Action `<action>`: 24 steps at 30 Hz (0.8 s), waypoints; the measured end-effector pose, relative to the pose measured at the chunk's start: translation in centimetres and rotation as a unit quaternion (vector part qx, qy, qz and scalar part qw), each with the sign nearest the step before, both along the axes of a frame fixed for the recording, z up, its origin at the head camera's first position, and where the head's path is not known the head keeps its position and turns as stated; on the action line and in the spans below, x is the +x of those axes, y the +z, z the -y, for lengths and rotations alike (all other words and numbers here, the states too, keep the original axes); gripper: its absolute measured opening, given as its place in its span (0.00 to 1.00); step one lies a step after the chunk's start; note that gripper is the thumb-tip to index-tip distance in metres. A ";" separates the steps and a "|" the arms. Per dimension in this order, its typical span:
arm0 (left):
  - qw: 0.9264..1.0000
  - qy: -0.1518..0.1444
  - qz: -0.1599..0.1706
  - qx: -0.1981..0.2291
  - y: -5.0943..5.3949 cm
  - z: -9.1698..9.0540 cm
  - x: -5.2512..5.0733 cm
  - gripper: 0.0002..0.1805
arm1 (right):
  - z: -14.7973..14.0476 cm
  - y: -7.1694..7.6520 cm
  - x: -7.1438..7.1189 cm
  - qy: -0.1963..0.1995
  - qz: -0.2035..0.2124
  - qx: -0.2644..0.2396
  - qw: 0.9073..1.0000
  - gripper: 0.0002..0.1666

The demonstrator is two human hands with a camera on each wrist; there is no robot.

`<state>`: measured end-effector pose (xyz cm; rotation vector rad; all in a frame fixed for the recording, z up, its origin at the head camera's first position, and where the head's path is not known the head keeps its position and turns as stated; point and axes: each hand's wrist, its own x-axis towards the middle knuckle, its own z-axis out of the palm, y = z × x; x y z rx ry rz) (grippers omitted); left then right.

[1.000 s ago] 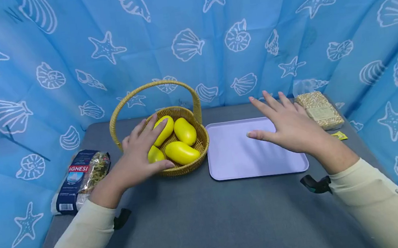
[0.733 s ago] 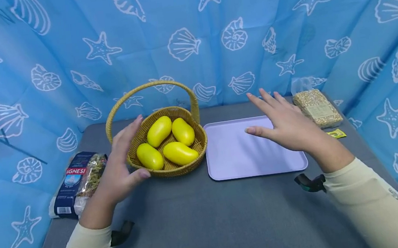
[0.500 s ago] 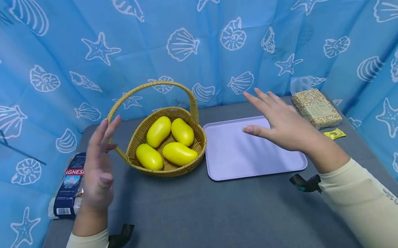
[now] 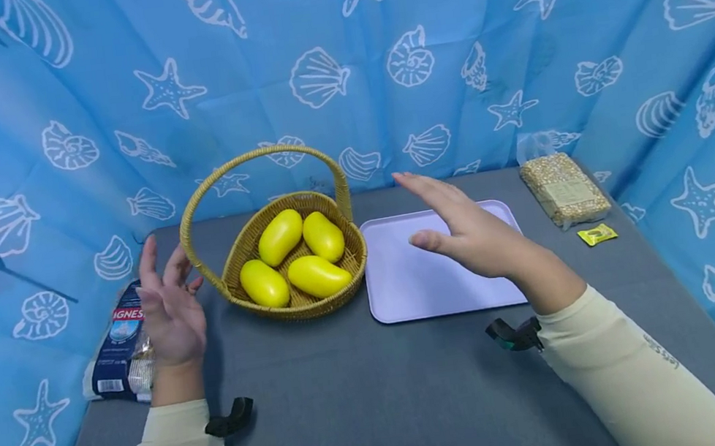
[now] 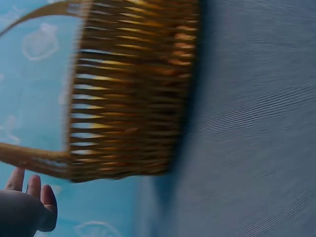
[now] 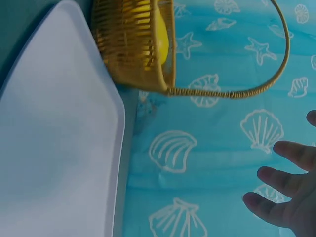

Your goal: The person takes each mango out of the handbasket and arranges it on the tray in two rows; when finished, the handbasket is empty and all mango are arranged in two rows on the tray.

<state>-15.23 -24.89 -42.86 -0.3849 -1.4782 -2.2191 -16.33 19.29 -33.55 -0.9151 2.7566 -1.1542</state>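
Note:
My left hand (image 4: 174,314) hovers left of the wicker basket (image 4: 304,308), palm turned up and inward, fingers loosely extended and holding nothing. It partly covers a navy Agnesi pasta bag (image 4: 121,345). Several yellow mangoes lie in the basket, among them a front mango (image 4: 319,276); its tall handle (image 4: 257,153) arches above. Over the lilac tray (image 4: 406,298) my right hand (image 4: 464,229) is held with straight fingers and the thumb apart, gripping nothing. In the left wrist view the basket's woven side (image 5: 128,98) is blurred, with fingertips (image 5: 33,185) near the handle.
At the back right of the grey table (image 4: 364,399) lies a clear bag of pale grains (image 4: 562,189). A small yellow packet (image 4: 597,234) sits just in front of it. A blue curtain (image 4: 249,81) with shell prints hangs behind and along both sides.
My left hand has moved left from over the basket, turning its palm up. My right hand has shifted left above the tray. The basket, mangoes and tray stay in place.

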 end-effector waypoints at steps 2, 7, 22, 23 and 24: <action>0.999 0.002 0.031 0.012 -1.6 0.0 -0.5 0.59 | 0.6 -0.1 0.0 0.006 0.012 -0.014 1.000 0.61; 0.996 0.004 0.077 0.048 -4.2 -0.7 -1.5 0.57 | 2.1 -0.5 0.0 0.020 0.026 -0.030 0.999 0.63; 0.994 -0.066 0.081 0.014 -8.6 -1.1 -2.2 0.43 | 5.5 -1.6 -0.5 0.077 0.084 -0.145 0.983 0.66; 0.994 -0.072 0.078 0.009 -8.7 -1.0 -2.2 0.41 | 5.9 -1.7 -0.5 0.085 0.093 -0.159 0.979 0.67; 0.994 -0.076 0.079 0.006 -8.7 -1.0 -2.2 0.39 | 6.2 -1.9 -0.5 0.092 0.101 -0.171 0.976 0.68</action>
